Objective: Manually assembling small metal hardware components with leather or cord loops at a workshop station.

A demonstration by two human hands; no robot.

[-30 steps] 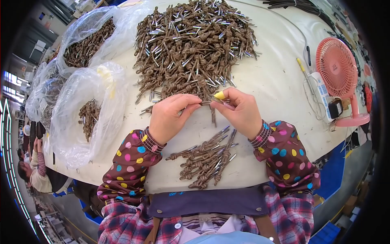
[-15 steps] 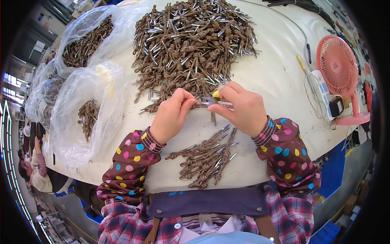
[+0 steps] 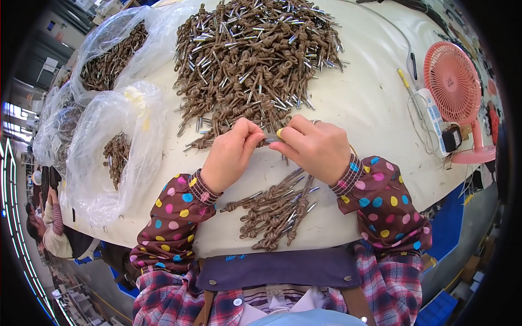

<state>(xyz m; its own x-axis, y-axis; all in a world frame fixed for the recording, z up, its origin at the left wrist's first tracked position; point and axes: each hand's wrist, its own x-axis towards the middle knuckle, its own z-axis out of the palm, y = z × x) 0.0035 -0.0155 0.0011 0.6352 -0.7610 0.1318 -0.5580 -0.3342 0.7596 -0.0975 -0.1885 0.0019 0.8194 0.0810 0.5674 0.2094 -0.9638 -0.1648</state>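
Thumb and forefinger of my left hand (image 3: 229, 153) pinch a brown knotted cord, most of which is hidden behind the fingers. My right hand (image 3: 318, 148) is wrapped round small thread snips (image 3: 272, 138) with a bit of yellow at the finger. Their metal blades reach to my left fingertips, at the cord. Just beyond both hands rises a big pile of brown knotted cords with shiny metal tips (image 3: 255, 60). A smaller bunch of the same cords (image 3: 274, 212) lies between my forearms, close to me.
Clear plastic bags (image 3: 89, 163) holding more cords stand on the left of the white table (image 3: 375, 108). To the right are a pink fan (image 3: 451, 81), a white power strip (image 3: 432, 119) with a black plug, and a yellow-handled tool (image 3: 403, 79). Another person (image 3: 54, 233) is at far left.
My right hand has moved slightly left, bringing the snips closer to my left fingertips. Its fingers have closed further and the blades show less. My left hand has hardly moved.
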